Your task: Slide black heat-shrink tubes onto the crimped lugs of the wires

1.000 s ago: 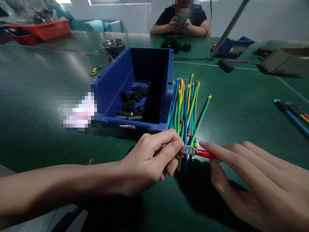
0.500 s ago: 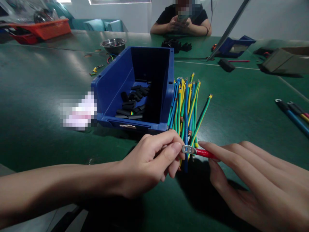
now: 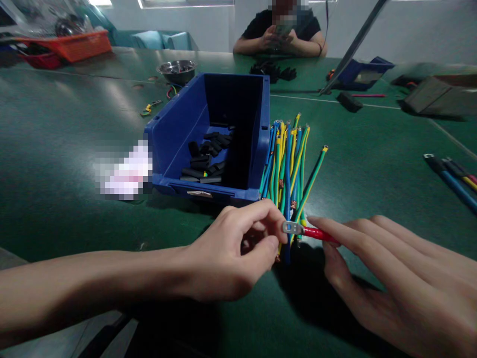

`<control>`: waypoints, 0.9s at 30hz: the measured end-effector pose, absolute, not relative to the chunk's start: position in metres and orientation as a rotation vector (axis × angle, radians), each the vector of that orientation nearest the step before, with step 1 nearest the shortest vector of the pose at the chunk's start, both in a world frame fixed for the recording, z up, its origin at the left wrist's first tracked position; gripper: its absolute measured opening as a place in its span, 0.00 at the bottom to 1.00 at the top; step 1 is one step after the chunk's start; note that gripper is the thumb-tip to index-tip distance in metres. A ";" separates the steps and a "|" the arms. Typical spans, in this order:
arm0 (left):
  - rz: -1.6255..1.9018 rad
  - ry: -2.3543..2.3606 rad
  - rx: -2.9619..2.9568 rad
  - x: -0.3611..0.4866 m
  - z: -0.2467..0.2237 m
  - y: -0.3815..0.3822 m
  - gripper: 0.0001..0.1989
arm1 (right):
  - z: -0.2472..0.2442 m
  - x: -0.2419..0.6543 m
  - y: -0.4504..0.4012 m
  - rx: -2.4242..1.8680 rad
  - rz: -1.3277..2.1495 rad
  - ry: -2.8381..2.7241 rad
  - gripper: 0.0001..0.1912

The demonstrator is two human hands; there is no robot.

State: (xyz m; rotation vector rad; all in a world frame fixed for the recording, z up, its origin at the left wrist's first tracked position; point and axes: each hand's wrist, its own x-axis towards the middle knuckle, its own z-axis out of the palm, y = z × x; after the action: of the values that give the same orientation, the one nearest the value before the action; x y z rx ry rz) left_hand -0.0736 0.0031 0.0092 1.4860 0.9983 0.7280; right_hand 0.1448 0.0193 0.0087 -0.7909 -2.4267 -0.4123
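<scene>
A short red cable [image 3: 316,233] with a flat silver ring lug [image 3: 292,227] on its left end is pinched between the thumb and fingers of my right hand [image 3: 395,278]. At the lug's tip, my left hand [image 3: 244,248] has its fingers curled with a gap between thumb and index finger, and it grips nothing I can see. Its index fingertip is close to the lug; whether they touch, I cannot tell. Behind the hands lies a bundle of blue and yellow-green cables [image 3: 286,159], several with lugs or bare copper ends. The red cable's far end is hidden by my right hand.
A blue bin [image 3: 203,191] holding short black sleeves [image 3: 208,164] stands left of the bundle. Farther back are a metal bowl [image 3: 177,72], an orange basket [image 3: 82,47] and a cardboard box [image 3: 439,94]. Thick cables [image 3: 454,184] lie at right. A person [image 3: 280,32] sits opposite.
My left thumb has moved down, away from the index finger, opening a gap between them. The red cable and my right hand have hardly moved.
</scene>
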 end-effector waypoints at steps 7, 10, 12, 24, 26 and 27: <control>0.722 1.026 1.500 -0.074 0.011 0.004 0.02 | 0.008 0.147 0.017 -0.807 -0.392 -2.418 0.12; 0.734 1.019 1.496 -0.073 0.012 0.004 0.03 | 0.008 0.147 0.017 -0.801 -0.392 -2.425 0.12; 0.741 1.014 1.496 -0.073 0.013 0.004 0.04 | 0.008 0.146 0.018 -0.798 -0.389 -2.438 0.13; 0.687 1.020 1.551 -0.076 0.011 0.005 0.10 | 0.010 0.146 0.018 -0.726 -0.300 -2.474 0.12; 0.647 1.009 1.581 -0.076 0.011 0.005 0.11 | 0.010 0.145 0.020 -0.712 -0.249 -2.484 0.12; 0.630 1.001 1.602 -0.076 0.012 0.005 0.12 | 0.010 0.145 0.020 -0.703 -0.232 -2.485 0.12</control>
State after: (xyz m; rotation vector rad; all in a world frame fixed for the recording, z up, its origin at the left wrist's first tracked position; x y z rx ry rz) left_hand -0.0759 0.0053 0.0120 1.6022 1.0013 0.6297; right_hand 0.1449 0.0203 0.0102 -0.7027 -2.4854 -0.2320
